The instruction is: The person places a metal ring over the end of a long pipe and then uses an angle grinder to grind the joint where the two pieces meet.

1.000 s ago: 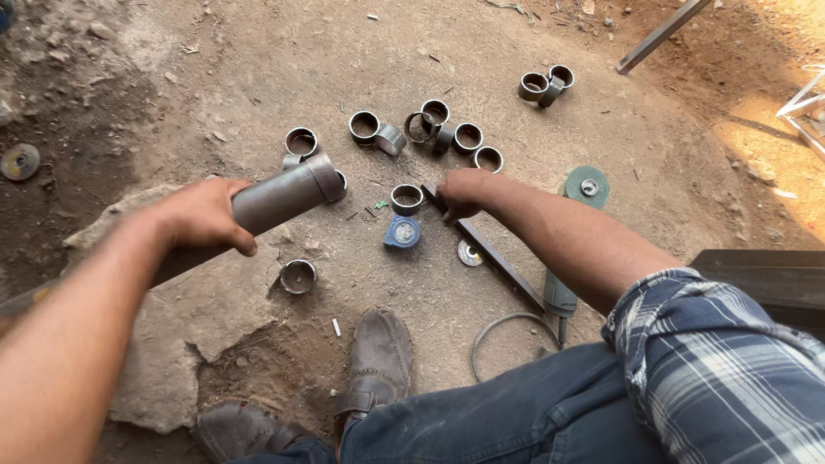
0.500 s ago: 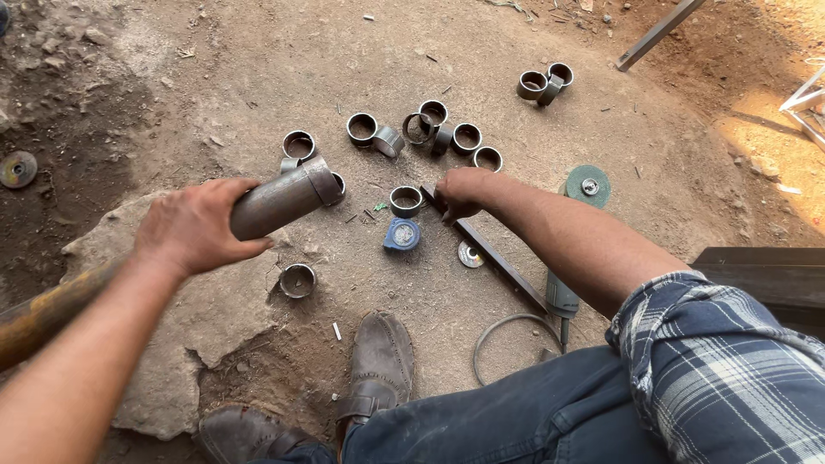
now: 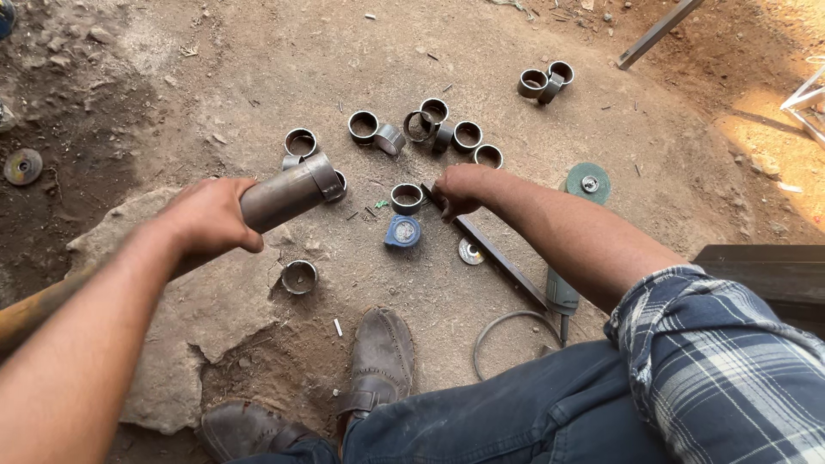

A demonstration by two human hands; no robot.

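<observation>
The long grey steel pipe sits in the left hand, at about nine o'clock from the middle of the view, its open cut end tilted up toward one o'clock and its rusty far end running off the lower left edge. Around it on the dirt floor lie a good number of short grey steel rings already cut: a row at twelve o'clock, a pair farther out at one o'clock, one ring near the middle and another just below the pipe. Judging by these, much of the slicing looks done, while a long stretch of pipe remains whole.

The left fingers wrap fully round the pipe, the forearm stretched forward from the lower left. The right hand reaches out low over the ground, its fingers curled down on the top end of a dark flat steel bar; whether they grip it or only press on it I cannot tell. A small blue tape measure lies just beside that hand, and a green-disc angle grinder rests at three o'clock.
</observation>
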